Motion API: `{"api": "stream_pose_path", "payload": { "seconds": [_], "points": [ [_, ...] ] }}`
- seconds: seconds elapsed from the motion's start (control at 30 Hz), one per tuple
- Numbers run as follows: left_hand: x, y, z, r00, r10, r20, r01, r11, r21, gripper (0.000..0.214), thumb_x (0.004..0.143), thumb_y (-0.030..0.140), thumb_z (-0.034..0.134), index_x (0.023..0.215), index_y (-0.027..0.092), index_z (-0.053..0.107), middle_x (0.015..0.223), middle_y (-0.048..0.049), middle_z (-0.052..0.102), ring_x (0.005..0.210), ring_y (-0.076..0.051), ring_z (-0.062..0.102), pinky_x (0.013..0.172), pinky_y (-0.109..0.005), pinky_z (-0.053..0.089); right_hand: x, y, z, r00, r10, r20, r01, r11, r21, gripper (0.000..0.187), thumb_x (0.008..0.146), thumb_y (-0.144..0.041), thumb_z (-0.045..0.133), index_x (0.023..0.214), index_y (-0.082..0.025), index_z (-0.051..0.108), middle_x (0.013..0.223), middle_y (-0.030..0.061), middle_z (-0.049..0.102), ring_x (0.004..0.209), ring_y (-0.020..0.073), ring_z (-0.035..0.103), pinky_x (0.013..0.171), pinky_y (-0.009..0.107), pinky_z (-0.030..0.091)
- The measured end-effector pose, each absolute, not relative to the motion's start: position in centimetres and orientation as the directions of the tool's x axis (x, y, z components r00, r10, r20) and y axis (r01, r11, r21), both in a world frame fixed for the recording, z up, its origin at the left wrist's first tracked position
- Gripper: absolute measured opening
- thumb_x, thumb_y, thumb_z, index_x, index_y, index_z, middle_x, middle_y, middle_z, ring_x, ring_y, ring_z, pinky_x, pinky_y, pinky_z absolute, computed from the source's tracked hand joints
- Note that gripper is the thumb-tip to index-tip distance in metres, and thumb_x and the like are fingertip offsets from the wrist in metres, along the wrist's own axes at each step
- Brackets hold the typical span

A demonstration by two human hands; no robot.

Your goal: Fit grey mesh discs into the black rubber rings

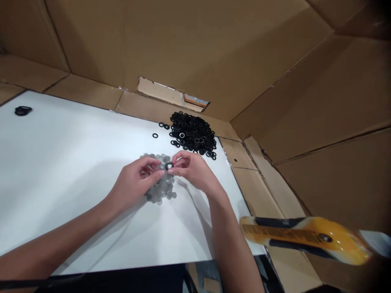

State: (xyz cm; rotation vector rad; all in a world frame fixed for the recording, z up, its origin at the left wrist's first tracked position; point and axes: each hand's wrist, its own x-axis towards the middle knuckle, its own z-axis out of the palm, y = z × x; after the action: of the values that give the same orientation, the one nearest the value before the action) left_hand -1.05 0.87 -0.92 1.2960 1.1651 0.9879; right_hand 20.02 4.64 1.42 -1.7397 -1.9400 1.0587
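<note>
Over a pile of small grey translucent discs [161,189], my two hands meet. The thumb and forefinger of my right hand [191,167] pinch a small black ring [169,166] by its right side. My left hand [134,177] comes in from the other side, fingers curled and closed, its fingertips right at the ring's left edge. Whether a disc is between those left fingertips is too small to see. Just beyond my hands lies a heap of black rings [194,132], with a lone ring [155,135] to its left.
A white tabletop [76,134] carries everything, walled by cardboard [183,44] at the back and right. A few black bands [23,110] lie at the far left. On the right, a yellow and black bottle [305,236] lies near the table edge.
</note>
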Motion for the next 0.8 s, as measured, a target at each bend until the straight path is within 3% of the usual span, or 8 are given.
{"api": "stream_pose_path", "payload": {
  "seconds": [0.17, 0.27, 0.4, 0.5, 0.67, 0.8],
  "points": [
    [-1.2, 1.2, -1.2, 0.201, 0.974, -0.106, 0.124, 0.082, 0.989, 0.028, 0.094, 0.046, 0.070, 0.084, 0.021, 0.075, 0.071, -0.0014, 0.073, 0.066, -0.019, 0.069, 0.065, -0.030, 0.056, 18.1, 2.9, 1.3, -0.304, 0.942, -0.140, 0.537, 0.048, -0.842, 0.023, 0.085, -0.038, 0.077, 0.097, -0.020, 0.069, 0.077, 0.0004, 0.076, 0.072, 0.0173, 0.071, 0.067, 0.028, 0.053],
    [-1.2, 1.3, -1.3, 0.145, 0.982, -0.120, 0.112, 0.104, 0.988, 0.029, 0.095, 0.047, 0.070, 0.084, 0.020, 0.073, 0.070, -0.0009, 0.072, 0.066, -0.019, 0.070, 0.065, -0.030, 0.057, 19.3, 3.0, 0.9, -0.279, 0.949, -0.146, 0.607, 0.056, -0.793, 0.021, 0.081, -0.025, 0.080, 0.100, -0.023, 0.073, 0.082, -0.0008, 0.077, 0.071, 0.0167, 0.067, 0.068, 0.028, 0.050],
    [-1.1, 1.1, -1.0, 0.119, 0.984, -0.133, 0.030, 0.130, 0.991, 0.027, 0.094, 0.046, 0.073, 0.088, 0.020, 0.071, 0.074, -0.0007, 0.075, 0.068, -0.017, 0.071, 0.069, -0.029, 0.061, 20.5, 3.6, -0.1, -0.195, 0.972, -0.130, 0.728, 0.054, -0.683, 0.014, 0.076, -0.013, 0.081, 0.083, -0.024, 0.076, 0.080, -0.0013, 0.071, 0.069, 0.0162, 0.057, 0.068, 0.029, 0.040],
    [-0.9, 0.9, -0.7, 0.128, 0.979, -0.158, 0.035, 0.155, 0.987, 0.028, 0.094, 0.047, 0.074, 0.087, 0.020, 0.072, 0.075, -0.0017, 0.077, 0.067, -0.018, 0.073, 0.068, -0.030, 0.062, 20.3, 4.0, -0.7, -0.194, 0.969, -0.156, 0.756, 0.046, -0.653, 0.013, 0.076, -0.011, 0.081, 0.076, -0.024, 0.076, 0.081, -0.0005, 0.071, 0.070, 0.0165, 0.056, 0.068, 0.030, 0.038],
    [-0.7, 0.7, -0.7, 0.152, 0.973, -0.173, 0.057, 0.166, 0.985, 0.027, 0.096, 0.045, 0.072, 0.085, 0.020, 0.072, 0.074, -0.0016, 0.076, 0.066, -0.017, 0.072, 0.067, -0.030, 0.062, 20.0, 3.9, -0.5, -0.200, 0.959, -0.201, 0.725, 0.006, -0.689, 0.010, 0.080, -0.013, 0.077, 0.075, -0.022, 0.077, 0.074, -0.0012, 0.071, 0.067, 0.0151, 0.059, 0.068, 0.029, 0.041],
    [-0.7, 0.8, -0.9, 0.147, 0.971, -0.188, 0.058, 0.181, 0.982, 0.027, 0.095, 0.045, 0.073, 0.087, 0.020, 0.072, 0.074, -0.0003, 0.076, 0.065, -0.016, 0.072, 0.067, -0.028, 0.061, 20.6, 3.8, 0.0, -0.164, 0.968, -0.189, 0.651, -0.038, -0.758, 0.011, 0.080, -0.018, 0.078, 0.091, -0.022, 0.079, 0.078, -0.0009, 0.073, 0.066, 0.0147, 0.060, 0.066, 0.029, 0.045]
  ]
}}
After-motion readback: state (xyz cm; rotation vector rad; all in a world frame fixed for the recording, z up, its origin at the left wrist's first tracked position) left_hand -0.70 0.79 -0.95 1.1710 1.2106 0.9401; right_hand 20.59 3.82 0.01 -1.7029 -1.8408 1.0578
